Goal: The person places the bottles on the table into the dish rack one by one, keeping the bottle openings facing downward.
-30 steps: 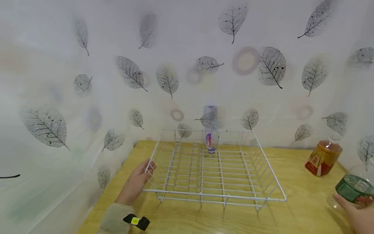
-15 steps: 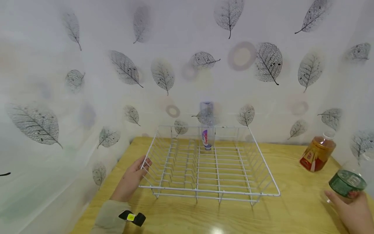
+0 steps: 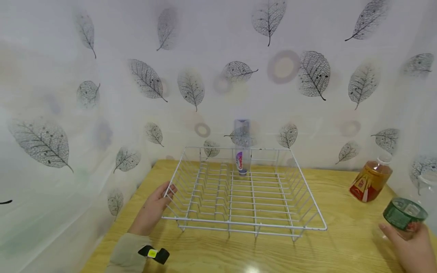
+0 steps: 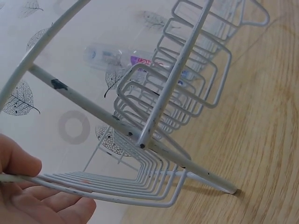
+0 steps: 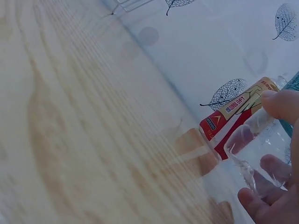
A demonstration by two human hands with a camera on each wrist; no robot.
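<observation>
A white wire dish rack (image 3: 244, 226) stands on the wooden table. My left hand (image 3: 155, 206) is at its left side; in the left wrist view the thumb (image 4: 21, 163) lies over the top rim wire and the fingers are below it. At the right edge my right hand (image 3: 414, 246) grips a clear plastic bottle with a green label (image 3: 404, 216), thumb and fingers round its lower part. The bottle's top is faint against the curtain. In the right wrist view, the thumb (image 5: 282, 105) and fingertips touch the clear plastic (image 5: 264, 135).
A clear bottle with a purple and red label (image 3: 240, 161) stands cap-down at the rack's back; whether inside or behind is unclear. An orange-red drink bottle (image 3: 370, 181) stands at the table's back right. A leaf-patterned curtain (image 3: 211, 98) hangs behind the wooden table (image 3: 334, 197).
The head view has shifted slightly, so everything sits a little further left and higher than a second ago. Both hands keep their holds on the rack and the green-labelled bottle.
</observation>
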